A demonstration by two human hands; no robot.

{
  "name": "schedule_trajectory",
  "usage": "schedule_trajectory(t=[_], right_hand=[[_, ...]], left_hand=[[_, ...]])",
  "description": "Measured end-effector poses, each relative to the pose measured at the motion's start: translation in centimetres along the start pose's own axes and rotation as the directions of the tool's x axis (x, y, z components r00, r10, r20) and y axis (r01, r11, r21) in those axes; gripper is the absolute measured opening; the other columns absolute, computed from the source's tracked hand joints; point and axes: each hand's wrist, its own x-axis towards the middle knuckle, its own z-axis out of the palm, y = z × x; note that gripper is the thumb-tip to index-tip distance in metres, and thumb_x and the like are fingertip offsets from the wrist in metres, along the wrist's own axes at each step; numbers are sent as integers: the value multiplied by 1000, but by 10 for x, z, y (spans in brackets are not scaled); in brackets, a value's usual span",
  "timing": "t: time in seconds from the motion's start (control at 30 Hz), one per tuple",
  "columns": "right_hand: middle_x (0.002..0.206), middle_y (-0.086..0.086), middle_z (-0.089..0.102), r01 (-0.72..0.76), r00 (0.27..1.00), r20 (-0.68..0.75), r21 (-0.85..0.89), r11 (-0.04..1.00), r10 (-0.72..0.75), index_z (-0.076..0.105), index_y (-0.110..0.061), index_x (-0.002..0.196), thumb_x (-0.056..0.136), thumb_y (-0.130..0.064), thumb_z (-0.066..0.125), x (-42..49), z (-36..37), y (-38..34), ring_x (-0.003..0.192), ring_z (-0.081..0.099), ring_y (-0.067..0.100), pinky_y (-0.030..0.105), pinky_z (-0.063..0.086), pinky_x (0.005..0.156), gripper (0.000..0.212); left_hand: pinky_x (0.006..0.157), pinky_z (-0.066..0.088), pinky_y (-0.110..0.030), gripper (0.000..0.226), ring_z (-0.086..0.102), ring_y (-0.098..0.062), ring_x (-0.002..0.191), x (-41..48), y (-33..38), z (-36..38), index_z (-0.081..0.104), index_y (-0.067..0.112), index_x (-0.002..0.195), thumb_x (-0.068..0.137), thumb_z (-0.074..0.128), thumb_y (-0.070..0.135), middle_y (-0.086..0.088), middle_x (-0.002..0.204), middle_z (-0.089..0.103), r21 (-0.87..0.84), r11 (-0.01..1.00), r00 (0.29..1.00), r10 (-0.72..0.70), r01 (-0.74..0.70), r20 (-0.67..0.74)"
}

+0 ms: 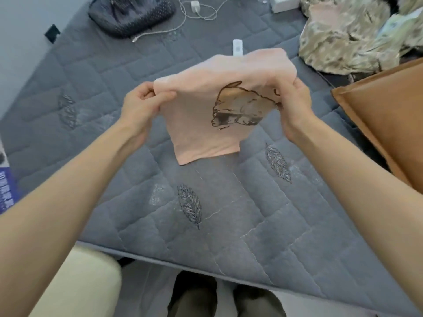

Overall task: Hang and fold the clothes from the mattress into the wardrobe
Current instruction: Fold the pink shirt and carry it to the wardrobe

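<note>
Mid-fold, pinching peach printed cloth garment (201, 104) between curled fingers of left hand (137, 108) and right hand (295, 108) above grey quilted mattress (251, 225); crumpled camouflage clothing (338, 37) at two o'clock left undone.

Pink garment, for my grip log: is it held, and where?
Yes: the left hand pinches the pink garment at its upper left edge, the right hand grips its upper right edge.

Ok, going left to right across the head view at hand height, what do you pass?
left hand → pink top → right hand → brown cushion
</note>
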Motion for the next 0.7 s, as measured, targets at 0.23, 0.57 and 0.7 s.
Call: schedule_trajectory(t=[0.23, 0.57, 0.7], right_hand=[[68, -8, 49, -82, 991, 90, -187, 979, 100, 53, -17, 72, 63, -19, 56, -34, -15, 46, 59, 43, 2, 8, 36, 48, 10], [79, 2, 51, -252, 694, 275, -773, 582, 666, 56, -5, 84, 78, -3, 61, -86, -118, 181, 70, 46, 12, 19, 35, 58, 8], [76, 5, 54, -227, 661, 213, -857, 462, 720, 61, -3, 82, 53, -15, 61, -89, -135, 198, 71, 49, 16, 26, 38, 63, 31]], left_hand=[[66, 40, -19, 30, 52, -7, 65, -74, -37, -2, 52, 20, 71, 66, 81, 24, 3, 72, 56, -123, 986, 974, -137, 116, -181], [68, 40, -20, 20, 53, -13, 79, -234, -194, 33, 65, 26, 89, 79, 67, 8, 1, 81, 60, 216, 847, 868, -440, 486, -228], [60, 40, -6, 22, 52, 0, 71, -264, -218, 51, 67, 14, 96, 80, 70, -1, 8, 82, 60, 299, 795, 849, -499, 528, -171]])
